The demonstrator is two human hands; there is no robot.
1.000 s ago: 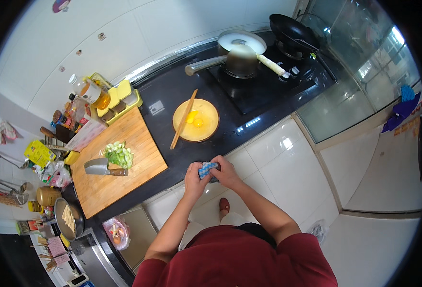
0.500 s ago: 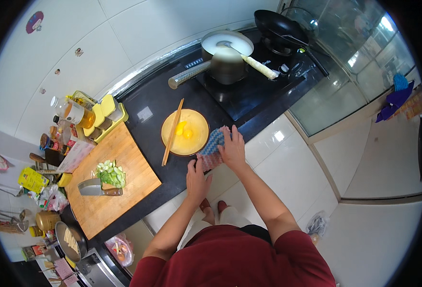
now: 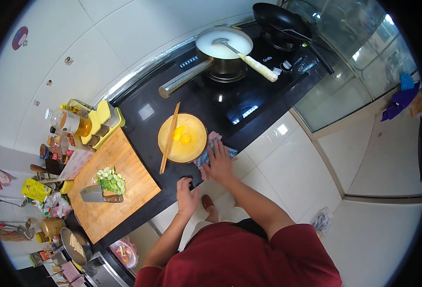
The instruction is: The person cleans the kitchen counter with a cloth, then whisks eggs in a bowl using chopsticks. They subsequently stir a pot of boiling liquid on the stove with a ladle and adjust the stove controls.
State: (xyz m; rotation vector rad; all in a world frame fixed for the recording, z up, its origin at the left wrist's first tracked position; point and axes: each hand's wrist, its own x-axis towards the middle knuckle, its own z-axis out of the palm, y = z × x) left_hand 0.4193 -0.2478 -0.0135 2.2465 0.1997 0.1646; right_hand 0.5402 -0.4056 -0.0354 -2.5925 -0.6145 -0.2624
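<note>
My right hand (image 3: 220, 165) lies flat on a blue and pink patterned cloth (image 3: 214, 140) at the counter's front edge, its fingers stretched out. Left of it, my left hand (image 3: 187, 197) rests at the edge with loosely bent fingers, thumb apart, nothing visible in it. Just beyond the cloth stands a round yellow bowl (image 3: 194, 125) with cracked raw eggs (image 3: 185, 139) inside. A pair of wooden chopsticks (image 3: 170, 138) lies across the bowl's left side.
A wooden cutting board (image 3: 137, 167) at left bears chopped green vegetables (image 3: 110, 182) and a cleaver (image 3: 94, 193). On the stove sits a long-handled pot (image 3: 204, 50) of whitish liquid with a ladle (image 3: 256, 67). A black wok (image 3: 273, 24) is at the back right. Bottles and seasoning boxes (image 3: 106, 115) line the wall.
My right hand has pressed the cloth onto the counter beside the bowl. My left hand has moved left, away from the cloth. The view has shifted slightly.
</note>
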